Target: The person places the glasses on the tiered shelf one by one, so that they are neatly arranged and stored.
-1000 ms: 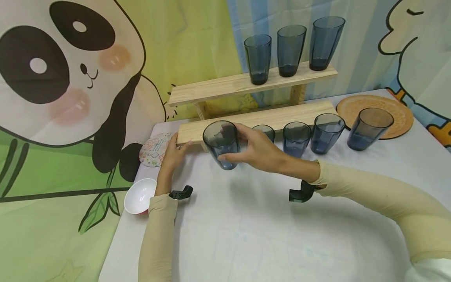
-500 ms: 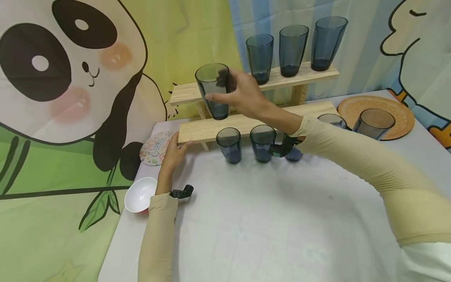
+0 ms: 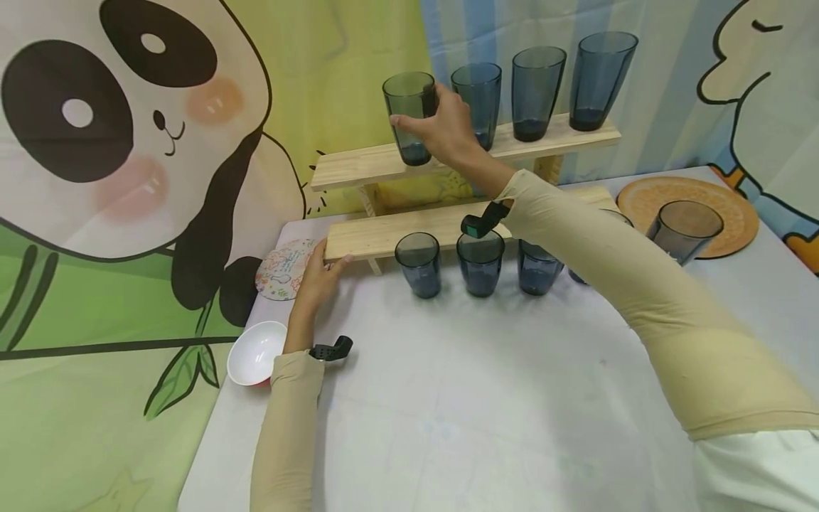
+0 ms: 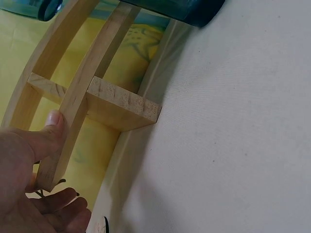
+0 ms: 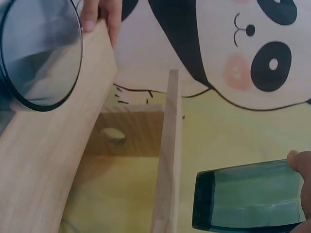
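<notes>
- One blue-grey glass (image 3: pixel 404 101) is grasped in the right hand (image 3: pixel 451 129), mouth up, at the left part of the wooden stand's upper board (image 3: pixel 358 165)
- The thumb lies on the near side of that glass and the other fingers go round to its right and far side; in the right wrist view a narrow gap shows between its base and the board
- Three matching glasses (image 3: pixel 539 92) stand upright in a row on the upper board, to the right of the held one; whether the right hand touches the nearest of them cannot be told
- The left hand (image 3: pixel 315 281) holds the left end of the lower board (image 3: pixel 377 238), thumb along the near edge, fingers round the end
- Five more glasses (image 3: pixel 481 267) stand on the white-covered table (image 3: pixel 461 398), on the near side of the lower board, the two farthest right partly hidden by the right sleeve (image 3: pixel 614 277)
- At the far right lies a round orange mat (image 3: pixel 659 192), with the rightmost of those five just beside its near edge
- On the left side, a round floral mat (image 3: pixel 276 274) lies just left of the left hand, and a white bowl (image 3: pixel 254 353) sits nearer, beside the left wrist
- Beyond the table on the far side hangs a cloth backdrop (image 3: pixel 358 71) with a large panda on the left
</notes>
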`<state>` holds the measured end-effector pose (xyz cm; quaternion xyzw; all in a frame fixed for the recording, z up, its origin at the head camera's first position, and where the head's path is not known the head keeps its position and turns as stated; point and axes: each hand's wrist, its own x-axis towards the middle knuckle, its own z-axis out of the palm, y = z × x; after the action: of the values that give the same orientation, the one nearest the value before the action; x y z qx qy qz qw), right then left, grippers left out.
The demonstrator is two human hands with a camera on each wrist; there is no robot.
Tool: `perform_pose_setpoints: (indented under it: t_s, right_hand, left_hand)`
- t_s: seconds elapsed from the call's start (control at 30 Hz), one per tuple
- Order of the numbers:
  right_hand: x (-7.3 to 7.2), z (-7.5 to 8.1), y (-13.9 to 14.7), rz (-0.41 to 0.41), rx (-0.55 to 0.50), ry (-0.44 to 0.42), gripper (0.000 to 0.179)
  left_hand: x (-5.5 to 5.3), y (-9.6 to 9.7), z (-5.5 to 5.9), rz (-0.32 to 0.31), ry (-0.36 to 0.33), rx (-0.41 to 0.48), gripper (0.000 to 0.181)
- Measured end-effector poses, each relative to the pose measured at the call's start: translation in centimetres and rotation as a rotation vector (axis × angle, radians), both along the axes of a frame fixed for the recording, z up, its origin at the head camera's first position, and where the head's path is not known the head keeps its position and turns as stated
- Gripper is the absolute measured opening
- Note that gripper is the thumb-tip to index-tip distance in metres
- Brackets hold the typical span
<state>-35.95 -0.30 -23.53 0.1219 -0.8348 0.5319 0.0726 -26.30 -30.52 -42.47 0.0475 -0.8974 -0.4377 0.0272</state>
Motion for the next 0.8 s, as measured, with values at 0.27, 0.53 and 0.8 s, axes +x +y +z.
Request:
perform_pose_setpoints:
  t_s: [0.27,0.53,0.8]
  right_hand:
    - [-1.8,-0.2,-0.7,-0.047,-0.024,-0.015,0.084]
    - [-2.9,-0.6,-1.7,-0.096,-0.018,-0.053,0.097]
    - [-3.3,-1.0,-2.0,-0.13,-0.014,-0.061,0.095]
  left_hand:
    - [0.0,0.1,0.0,-0.004,0.007,0.005,0.086]
    - [0.1,0.1,-0.1,-0.015,0.02,0.007,0.084]
    - [0.1,0.1,-0.1,-0.013,0.012,0.012,0.087]
